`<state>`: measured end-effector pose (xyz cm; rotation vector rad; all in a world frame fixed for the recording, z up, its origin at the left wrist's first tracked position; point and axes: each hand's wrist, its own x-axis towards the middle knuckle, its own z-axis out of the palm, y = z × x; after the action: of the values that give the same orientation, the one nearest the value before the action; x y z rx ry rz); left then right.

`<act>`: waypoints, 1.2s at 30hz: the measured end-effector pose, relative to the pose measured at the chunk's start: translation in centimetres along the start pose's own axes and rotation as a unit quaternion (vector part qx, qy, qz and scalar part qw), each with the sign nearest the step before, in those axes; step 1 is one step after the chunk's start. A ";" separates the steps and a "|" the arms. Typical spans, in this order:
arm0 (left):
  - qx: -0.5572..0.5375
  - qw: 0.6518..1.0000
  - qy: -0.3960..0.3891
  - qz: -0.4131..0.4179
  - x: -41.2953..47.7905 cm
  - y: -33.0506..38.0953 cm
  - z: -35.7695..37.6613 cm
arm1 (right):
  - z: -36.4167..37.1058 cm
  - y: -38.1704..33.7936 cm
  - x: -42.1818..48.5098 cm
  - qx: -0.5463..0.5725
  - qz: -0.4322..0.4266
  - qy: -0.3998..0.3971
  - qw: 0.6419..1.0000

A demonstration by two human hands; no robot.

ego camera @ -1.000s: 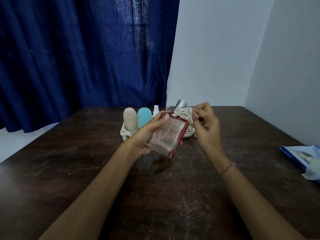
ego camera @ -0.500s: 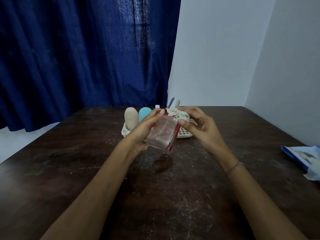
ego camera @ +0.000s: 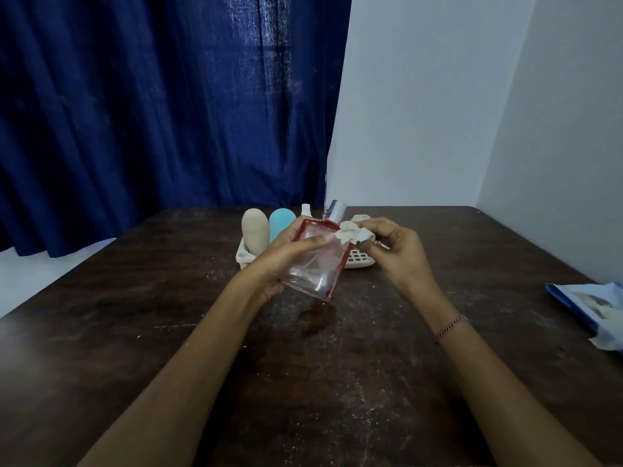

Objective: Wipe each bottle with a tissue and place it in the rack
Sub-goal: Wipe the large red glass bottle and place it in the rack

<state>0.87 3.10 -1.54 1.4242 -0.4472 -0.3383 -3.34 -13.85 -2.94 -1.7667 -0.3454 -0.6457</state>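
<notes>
My left hand (ego camera: 281, 261) grips a clear flat glass bottle (ego camera: 317, 267) with red edges and a silver cap, tilted above the table. My right hand (ego camera: 397, 254) pinches a crumpled white tissue (ego camera: 354, 233) and holds it against the bottle's upper right shoulder. Behind the hands stands a white plastic rack (ego camera: 360, 259). In it are a beige bottle (ego camera: 255, 234), a light blue bottle (ego camera: 281, 221) and a small white-capped bottle (ego camera: 305, 209), partly hidden by my hands.
A blue tissue packet (ego camera: 593, 306) with a white tissue sticking out lies at the table's right edge. The dark wooden table (ego camera: 303, 382) is dusty, with a dark stain under the bottle. A blue curtain hangs behind, with white walls to the right.
The bottle has tipped and shifted slightly in my left hand. My right hand has rubbed the tissue around the bottle's top, from the neck to the upper right shoulder.
</notes>
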 end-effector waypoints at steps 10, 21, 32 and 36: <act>-0.024 0.999 -0.002 0.044 -0.1 0.1 -0.3 | 0.5 -0.5 -0.4 0.074 0.016 0.012 0.997; -0.076 0.995 0.060 -0.015 0.4 -0.4 0.1 | 2.2 -0.2 -1.3 0.161 0.034 0.128 0.978; -0.114 0.982 0.146 -0.024 0.6 -0.1 -0.7 | 3.7 -1.0 -2.3 0.078 -0.050 0.039 0.995; -0.106 0.985 0.137 -0.014 0.5 -0.3 -0.3 | 4.1 -1.2 -2.6 0.050 -0.095 0.008 0.994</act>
<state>1.43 3.06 -1.77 1.2469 -0.1613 -0.2025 -5.07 -9.33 -4.22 -1.6451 -0.5313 -0.7645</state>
